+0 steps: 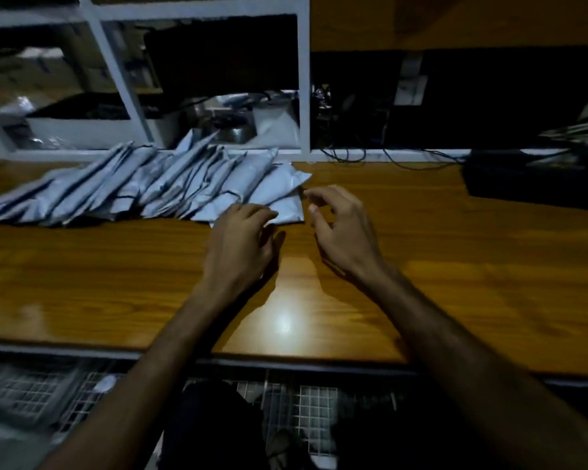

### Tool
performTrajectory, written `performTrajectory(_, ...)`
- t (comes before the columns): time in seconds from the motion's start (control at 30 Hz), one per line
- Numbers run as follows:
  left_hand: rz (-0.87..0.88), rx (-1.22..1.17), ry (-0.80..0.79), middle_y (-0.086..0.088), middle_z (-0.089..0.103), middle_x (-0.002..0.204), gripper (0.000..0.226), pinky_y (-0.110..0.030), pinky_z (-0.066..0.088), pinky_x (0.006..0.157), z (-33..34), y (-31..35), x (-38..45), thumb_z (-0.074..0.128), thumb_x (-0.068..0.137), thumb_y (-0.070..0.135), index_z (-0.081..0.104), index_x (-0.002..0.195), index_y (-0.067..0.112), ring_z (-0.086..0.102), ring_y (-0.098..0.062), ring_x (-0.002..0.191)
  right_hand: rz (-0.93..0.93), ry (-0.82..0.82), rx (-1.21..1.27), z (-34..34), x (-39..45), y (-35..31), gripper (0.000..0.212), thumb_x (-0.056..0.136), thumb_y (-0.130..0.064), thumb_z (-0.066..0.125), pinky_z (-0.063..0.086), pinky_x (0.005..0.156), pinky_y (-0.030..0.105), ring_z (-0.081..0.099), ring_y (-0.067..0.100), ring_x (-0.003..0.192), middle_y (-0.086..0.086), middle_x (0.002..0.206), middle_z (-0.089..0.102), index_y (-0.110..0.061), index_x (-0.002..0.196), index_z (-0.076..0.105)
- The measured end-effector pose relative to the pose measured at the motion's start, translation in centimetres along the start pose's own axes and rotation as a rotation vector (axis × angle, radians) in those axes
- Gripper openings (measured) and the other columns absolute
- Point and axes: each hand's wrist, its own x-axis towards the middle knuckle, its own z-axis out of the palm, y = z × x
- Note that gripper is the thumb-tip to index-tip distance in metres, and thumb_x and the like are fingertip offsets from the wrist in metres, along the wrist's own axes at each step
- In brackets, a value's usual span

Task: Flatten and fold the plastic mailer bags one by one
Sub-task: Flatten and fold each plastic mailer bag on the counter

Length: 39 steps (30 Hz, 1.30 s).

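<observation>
- Dim light is lying over a wooden bench (421,266) running left to right, with a white shelf frame (304,79) standing along its far edge and dark equipment and cables (370,154) sitting behind it to the right.
- Leaning one on another, a row of folded mailer bags (123,188) is stretching from the far left toward the middle of the bench, each overlapping the next like tipped dominoes.
- At the right end of that row, the nearest mailer bag (282,195) is lying flattest, and both hands are working at it.
- Reaching in from the near edge, the left hand (241,239) is resting palm down with its fingers curled onto the bag's near corner; whether it is pinching the plastic or only pressing on it, I cannot tell.
- Just beside the bag's right edge, the right hand (343,228) is hovering half open, fingers loosely curled, thumb and forefinger apart, holding nothing.
- Risk, as I judge it: slick plastic is likely springing back, so a fold released too soon could be opening again.
- Another risk: a nudge to the leaning row could be sliding the stacked bags leftward and undoing their order.
- Motion blur is softening the fingertips, so exact contact is staying uncertain.
</observation>
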Motion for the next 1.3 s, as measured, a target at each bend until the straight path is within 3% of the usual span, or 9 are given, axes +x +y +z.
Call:
performTrajectory(0.17,0.007,0.261,-0.024,-0.002,0.066,0.131,0.031,-0.045,0.042,0.100,3.3,-0.8,4.2,0.058,0.099,0.039,0.069,0.121,0.020,0.048,-0.024,0.126,0.023,-0.015,-0.044,2.3,2.4,3.7,0.030,0.103,-0.020,0.055,0.056,0.088,0.034,0.056,0.012,0.116,-0.003,0.132,0.059,-0.021,0.132,0.063)
performTrajectory(0.27,-0.029,0.364,-0.037,-0.008,0.059,0.140,0.031,-0.049,0.034,0.108,3.2,-2.0,4.9,0.065,0.094,0.039,0.069,0.120,0.022,0.041,-0.029,0.136,0.000,0.004,-0.110,3.5,3.8,5.2,0.034,0.100,-0.018,0.060,0.058,0.079,0.036,0.055,0.015,0.111,0.001,0.127,0.056,-0.018,0.135,0.062)
performTrajectory(0.33,-0.067,0.376,-0.018,-0.010,0.055,0.141,0.028,-0.054,0.032,0.108,2.6,-3.2,4.6,0.070,0.090,0.039,0.071,0.113,0.024,0.039,-0.031,0.137,-0.056,-0.013,-0.149,4.1,5.0,5.7,0.038,0.097,-0.016,0.063,0.058,0.081,0.036,0.053,0.017,0.115,0.003,0.128,0.054,-0.019,0.134,0.063)
performTrajectory(0.5,-0.174,0.383,-0.027,-0.009,0.048,0.140,0.020,-0.058,0.032,0.107,1.9,-5.5,3.9,0.071,0.090,0.040,0.073,0.107,0.029,0.037,-0.032,0.136,-0.207,-0.156,-0.302,5.1,7.3,7.0,0.051,0.087,-0.015,0.070,0.045,0.104,0.050,0.046,0.029,0.131,0.011,0.141,0.050,-0.025,0.136,0.061)
performTrajectory(0.73,-0.260,0.408,-0.005,-0.008,0.049,0.137,0.018,-0.058,0.034,0.105,2.1,-5.7,4.5,0.074,0.086,0.037,0.076,0.101,0.027,0.037,-0.031,0.134,-0.318,-0.212,-0.374,6.4,9.4,6.7,0.033,0.092,-0.022,0.069,0.030,0.106,0.042,0.054,0.020,0.121,-0.002,0.125,0.058,-0.029,0.124,0.068)
performTrajectory(1.0,-0.227,0.245,0.217,-0.013,0.052,0.134,0.019,-0.054,0.033,0.101,1.2,-5.1,4.3,0.078,0.085,0.038,0.077,0.098,0.025,0.041,-0.033,0.131,-0.277,-0.160,-0.376,6.2,10.0,5.2,0.041,0.092,-0.031,0.069,0.035,0.108,0.041,0.051,0.017,0.124,-0.003,0.132,0.055,-0.027,0.133,0.062)
performTrajectory(1.2,-0.153,0.137,0.311,-0.018,0.055,0.131,0.036,-0.052,0.031,0.098,0.4,-4.1,4.0,0.051,0.088,0.046,0.074,0.100,0.022,0.043,-0.034,0.127,-0.270,-0.105,-0.404,4.9,9.7,3.9,0.038,0.090,-0.018,0.072,0.040,0.103,0.042,0.055,0.020,0.117,0.000,0.124,0.061,-0.024,0.127,0.065)
performTrajectory(1.3,-0.099,0.131,0.321,-0.019,0.057,0.127,0.032,-0.052,0.032,0.097,0.2,-3.6,3.5,0.056,0.087,0.043,0.074,0.101,0.020,0.042,-0.032,0.124,-0.210,-0.066,-0.412,3.1,8.3,3.5,0.038,0.089,-0.015,0.074,0.043,0.102,0.042,0.056,0.022,0.116,0.003,0.122,0.062,-0.021,0.126,0.066)
